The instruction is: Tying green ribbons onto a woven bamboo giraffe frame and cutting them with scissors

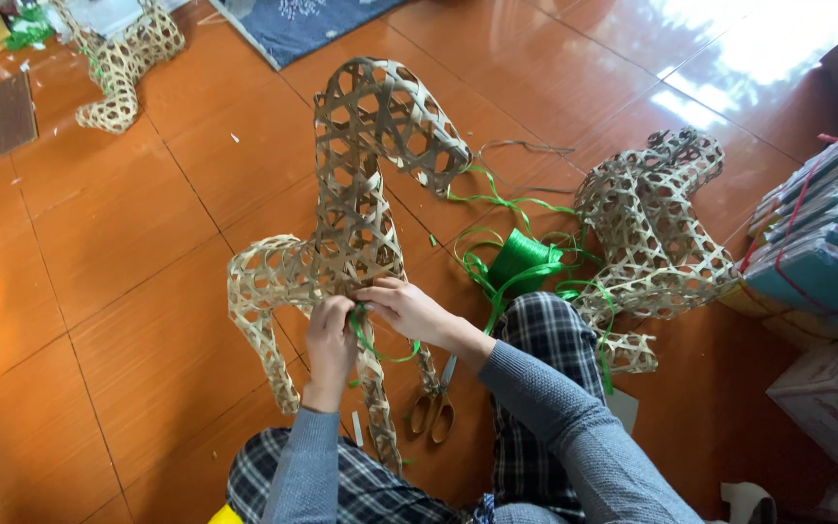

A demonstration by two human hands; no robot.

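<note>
both hands meet at the chest of the woven bamboo deer: left hand and right hand pinch the green ribbon; the neck stands up, away from them.

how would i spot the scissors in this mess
Start at the big woven animal frame standing on the orange tiled floor. Look below the right hand, beside the frame's thin leg. The scissors lie flat there, the only metal thing, with yellowish loop handles.
</note>
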